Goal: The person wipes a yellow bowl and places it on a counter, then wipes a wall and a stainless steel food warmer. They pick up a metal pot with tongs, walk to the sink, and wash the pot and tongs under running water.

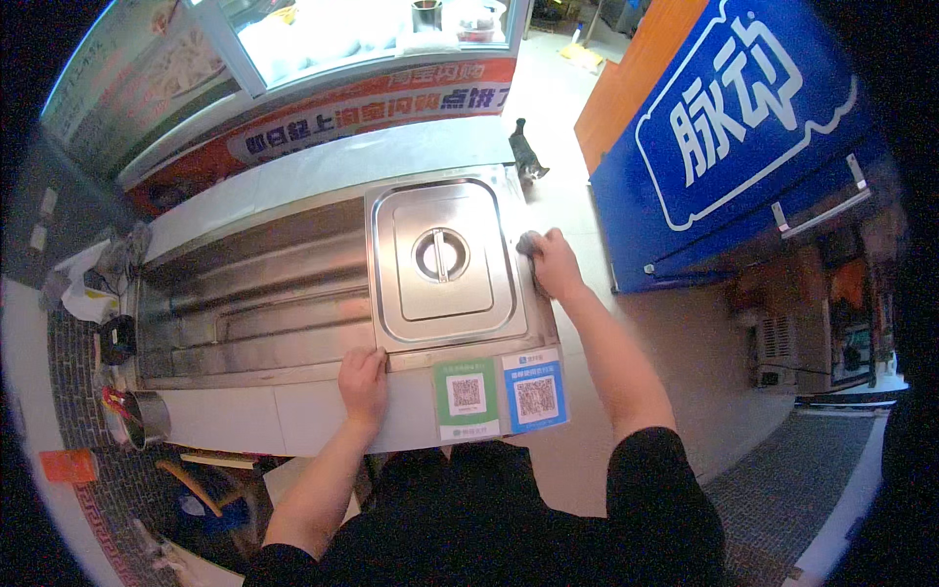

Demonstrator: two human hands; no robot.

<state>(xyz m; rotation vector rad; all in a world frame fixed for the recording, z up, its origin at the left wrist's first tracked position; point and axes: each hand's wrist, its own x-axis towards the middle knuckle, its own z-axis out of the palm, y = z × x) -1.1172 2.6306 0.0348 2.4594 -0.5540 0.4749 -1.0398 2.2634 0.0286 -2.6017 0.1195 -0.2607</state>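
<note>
My right hand [555, 264] is closed on a dark, crumpled cloth or scouring pad [527, 243] at the right end of a stainless steel counter well. Beside it a steel pan lid [480, 293] with a recessed handle covers the right part of the well [293, 293]; the left part is uncovered and shows the metal interior. My left hand [363, 385] rests with bent fingers on the near rim, by the lid's lower left corner. Whether it grips anything there cannot be told. A green printed card [444, 370] and a blue one [557, 367] lie on the near ledge.
A cat [525, 154] is on the floor past the counter's far right corner. A blue cabinet [623, 220] stands to the right. At the counter's left are a metal pot [152, 418] and plastic bags [88, 293]. A lit glass case [337, 70] stands beyond.
</note>
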